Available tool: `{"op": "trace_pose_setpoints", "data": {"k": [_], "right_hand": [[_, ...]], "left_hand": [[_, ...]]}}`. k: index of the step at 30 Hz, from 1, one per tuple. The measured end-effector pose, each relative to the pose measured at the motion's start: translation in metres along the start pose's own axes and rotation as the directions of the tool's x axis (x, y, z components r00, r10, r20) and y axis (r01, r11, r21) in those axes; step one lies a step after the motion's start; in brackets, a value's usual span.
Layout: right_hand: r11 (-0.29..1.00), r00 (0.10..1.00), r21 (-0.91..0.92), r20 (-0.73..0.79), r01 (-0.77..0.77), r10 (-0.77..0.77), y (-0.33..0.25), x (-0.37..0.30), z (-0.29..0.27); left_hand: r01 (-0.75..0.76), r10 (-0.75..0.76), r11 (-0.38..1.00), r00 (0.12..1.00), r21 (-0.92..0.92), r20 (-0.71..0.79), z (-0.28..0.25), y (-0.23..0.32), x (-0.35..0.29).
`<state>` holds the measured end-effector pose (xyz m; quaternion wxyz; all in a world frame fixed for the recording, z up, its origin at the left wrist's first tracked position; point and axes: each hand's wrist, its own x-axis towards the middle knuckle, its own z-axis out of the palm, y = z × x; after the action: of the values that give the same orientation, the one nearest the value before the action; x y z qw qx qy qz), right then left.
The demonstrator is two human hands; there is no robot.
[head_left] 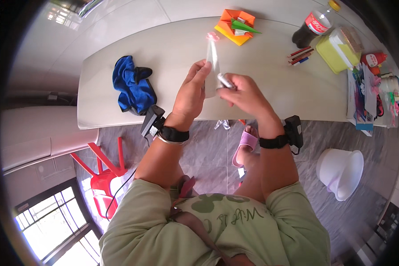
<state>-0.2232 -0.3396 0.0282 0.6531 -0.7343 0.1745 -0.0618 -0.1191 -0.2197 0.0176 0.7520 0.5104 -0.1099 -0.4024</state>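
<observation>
Over the middle of the table my left hand (193,86) is closed on a thin, translucent whitish sheet-like piece (213,54), pinched between thumb and fingers. A small pink shape (212,36) shows at the piece's upper end; whether the two are joined I cannot tell. Close on the right, my right hand (248,93) grips a short silver-white cylinder (226,80), its kind not clear. The cylinder's tip is beside the piece; whether they touch is unclear. Beyond both hands sits a folded orange and yellow paper shape (239,37) with a green folded paper (243,25) on it.
A blue cloth (128,86) with black edging lies on the table's left. At the right stand a cola bottle (314,25), colored pencils (300,56), a yellow-green box (339,52) and papers (361,95). Below are a red stool (104,181) and a white bucket (339,170).
</observation>
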Motion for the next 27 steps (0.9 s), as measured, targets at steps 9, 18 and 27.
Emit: {"op": "trace_pose_setpoints", "data": {"k": [9, 18, 27], "right_hand": [[0.956, 0.948, -0.233, 0.300, 0.178, -0.103, -0.002, 0.009, 0.062], [0.949, 0.998, 0.314, -0.058, 0.006, 0.013, -0.019, 0.033, 0.066], [0.993, 0.989, 0.097, -0.123, -0.066, 0.078, -0.023, 0.041, 0.061]], "left_hand": [[0.280, -0.240, 0.915, 0.956, -0.291, 0.167, -0.063, 0.009, -0.034], [0.122, -0.185, 0.843, 0.980, -0.524, -0.069, -0.089, 0.011, -0.021], [0.076, -0.076, 0.996, 0.997, -0.038, -0.019, -0.077, 0.021, -0.031]]}}
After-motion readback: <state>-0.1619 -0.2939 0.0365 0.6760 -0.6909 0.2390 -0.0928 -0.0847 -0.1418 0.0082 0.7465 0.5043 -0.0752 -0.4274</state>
